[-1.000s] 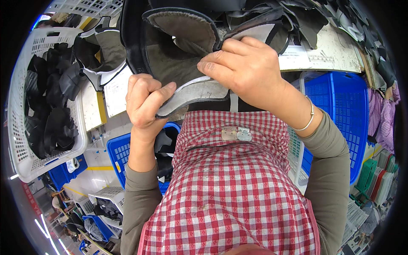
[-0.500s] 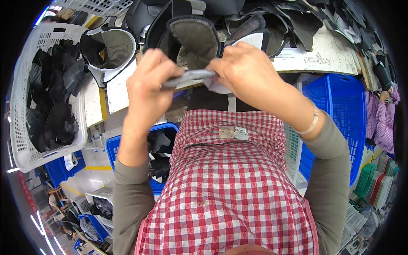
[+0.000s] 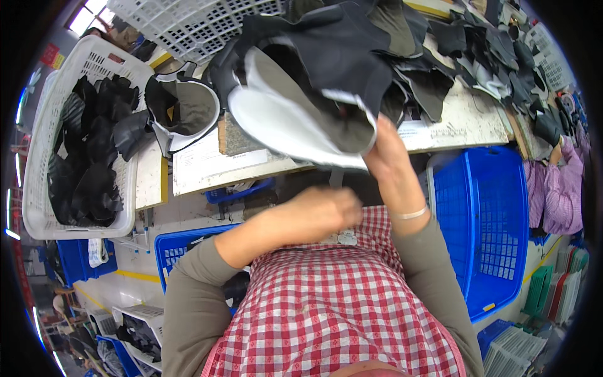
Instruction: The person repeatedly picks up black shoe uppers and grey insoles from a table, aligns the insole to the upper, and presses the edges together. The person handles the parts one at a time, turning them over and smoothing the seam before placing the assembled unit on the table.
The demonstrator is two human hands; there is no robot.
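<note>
My right hand grips the right edge of a boot upper with a white outer face and a grey-brown lining. Its fingers are partly hidden behind the piece, which is tilted above the table's front edge. My left hand is in front of my apron, below the upper and apart from it, its fingers smeared by motion. On the table beyond lies a pile of black uppers. A separate upper with white trim and a round opening stands left of the one I hold.
A white basket full of black pieces stands at the left. Another white basket is at the back. A blue crate is right of me, and a second blue crate is below the table. A person in a pink checked sleeve is far right.
Both hands were together over the table edge at a small grey piece. Now my left hand has dropped toward my apron, and my right holds the white-faced upper. The view has shifted.
</note>
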